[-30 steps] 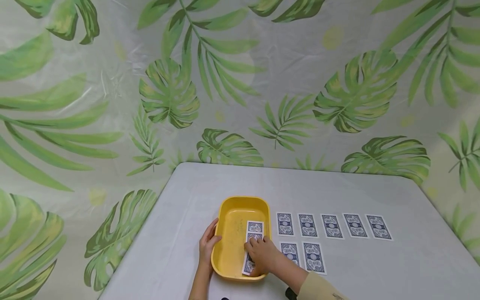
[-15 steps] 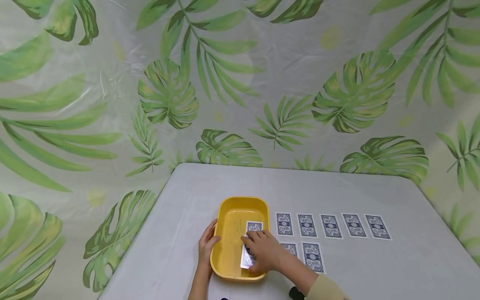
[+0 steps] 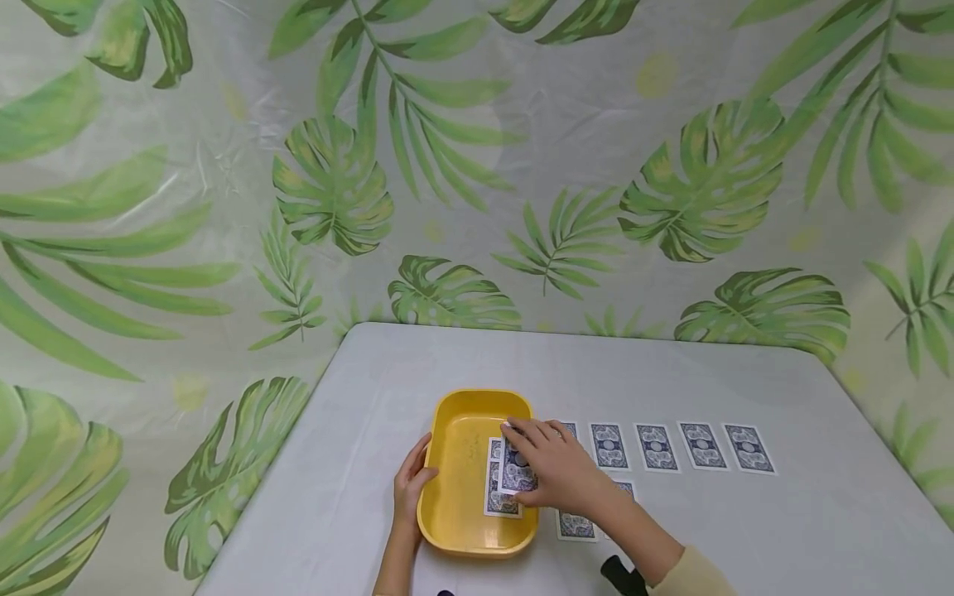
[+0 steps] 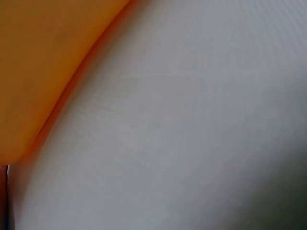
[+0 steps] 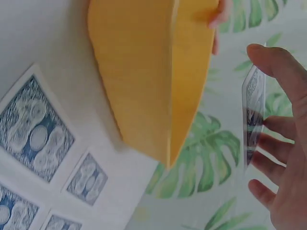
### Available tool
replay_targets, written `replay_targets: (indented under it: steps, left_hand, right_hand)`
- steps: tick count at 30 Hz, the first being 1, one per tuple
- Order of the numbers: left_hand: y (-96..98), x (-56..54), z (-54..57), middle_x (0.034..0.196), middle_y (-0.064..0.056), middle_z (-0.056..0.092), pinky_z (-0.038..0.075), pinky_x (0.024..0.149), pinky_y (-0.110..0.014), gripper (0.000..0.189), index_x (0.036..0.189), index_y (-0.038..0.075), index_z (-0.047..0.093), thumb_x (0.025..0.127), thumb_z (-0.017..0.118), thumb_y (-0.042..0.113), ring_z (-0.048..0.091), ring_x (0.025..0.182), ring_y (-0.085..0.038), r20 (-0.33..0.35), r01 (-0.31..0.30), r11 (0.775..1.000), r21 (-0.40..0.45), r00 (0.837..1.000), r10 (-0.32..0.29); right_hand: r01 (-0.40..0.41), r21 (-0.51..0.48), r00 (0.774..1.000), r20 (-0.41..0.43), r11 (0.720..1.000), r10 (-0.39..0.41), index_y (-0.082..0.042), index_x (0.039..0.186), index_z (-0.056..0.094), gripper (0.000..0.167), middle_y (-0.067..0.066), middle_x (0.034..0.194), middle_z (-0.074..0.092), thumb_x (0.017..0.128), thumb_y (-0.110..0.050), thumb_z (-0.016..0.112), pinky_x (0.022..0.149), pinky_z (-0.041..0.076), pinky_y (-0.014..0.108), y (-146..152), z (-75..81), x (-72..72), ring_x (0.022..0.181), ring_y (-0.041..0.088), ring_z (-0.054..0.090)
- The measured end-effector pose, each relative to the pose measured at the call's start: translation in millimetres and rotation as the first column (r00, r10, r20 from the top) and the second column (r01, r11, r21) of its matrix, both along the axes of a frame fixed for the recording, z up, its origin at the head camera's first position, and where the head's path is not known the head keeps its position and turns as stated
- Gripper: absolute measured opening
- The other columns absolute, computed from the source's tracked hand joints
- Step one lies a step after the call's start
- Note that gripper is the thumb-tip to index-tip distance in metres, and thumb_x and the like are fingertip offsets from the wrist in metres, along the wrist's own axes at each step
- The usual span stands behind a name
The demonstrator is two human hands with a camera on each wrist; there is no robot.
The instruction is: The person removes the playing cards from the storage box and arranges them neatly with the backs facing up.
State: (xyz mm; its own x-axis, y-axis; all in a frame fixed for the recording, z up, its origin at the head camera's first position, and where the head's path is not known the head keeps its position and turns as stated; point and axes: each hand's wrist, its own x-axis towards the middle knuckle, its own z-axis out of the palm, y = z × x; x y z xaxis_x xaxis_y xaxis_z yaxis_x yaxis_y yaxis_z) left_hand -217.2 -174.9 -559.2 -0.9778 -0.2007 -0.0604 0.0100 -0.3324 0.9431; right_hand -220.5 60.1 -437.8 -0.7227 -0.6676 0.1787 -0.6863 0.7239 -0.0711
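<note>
A playing card (image 3: 516, 465) with a blue patterned back is held up over the right side of the yellow tray (image 3: 455, 521). My right hand (image 3: 562, 470) pinches it between thumb and fingers, as the right wrist view shows with the card (image 5: 253, 105) nearly edge-on. Beneath it, other face-down cards (image 3: 501, 503) lie overlapping inside the tray, partly hidden. My left hand (image 3: 411, 480) grips the tray's left rim, thumb on the inside edge. The left wrist view has only the tray's side (image 4: 43, 62) and white cloth.
On the white table (image 3: 633, 381), right of the tray, several face-down cards (image 3: 657, 448) form a back row. Nearer ones, including one card (image 3: 576, 526), are partly covered by my right hand and forearm. A black object (image 3: 624, 575) shows by the right wrist. A leaf-patterned sheet (image 3: 447, 165) hangs behind.
My right hand has lifted a card from those in the tray and moved it up and to the right, toward the right rim. The left hand stays at the tray's left rim.
</note>
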Motion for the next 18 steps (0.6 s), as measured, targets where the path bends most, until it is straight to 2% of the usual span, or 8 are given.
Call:
replay_targets:
  steps: [8, 18]
  left_hand:
    - [-0.2, -0.7, -0.8, 0.142, -0.018, 0.038, 0.043, 0.087, -0.017, 0.056, 0.136, 0.004, 0.041, 0.081, 0.044, -0.006, 0.045, 0.122, -0.023, 0.003, -0.007, 1.000, -0.016, 1.000, 0.007]
    - [-0.3, -0.8, -1.4, 0.142, -0.018, 0.037, 0.043, 0.089, -0.019, 0.055, 0.136, 0.004, 0.040, 0.082, 0.043, -0.007, 0.046, 0.120, -0.022, -0.006, 0.005, 1.000, 0.007, 1.000, -0.005]
  right_hand:
    - [0.118, 0.001, 0.993, -0.012, 0.993, -0.118, -0.009, 0.140, 0.035, 0.095, 0.007, 0.144, 0.037, 0.064, -0.048, 0.075, 0.105, 0.028, 0.050, 31.5, 3.3, 1.2, 0.130, 0.027, 0.036]
    - [0.192, -0.061, 0.980, -0.047, 0.979, -0.195, -0.007, 0.139, 0.036, 0.097, 0.009, 0.144, 0.037, 0.059, -0.039, 0.081, 0.105, 0.025, 0.052, 63.8, -13.4, 8.2, 0.131, 0.030, 0.034]
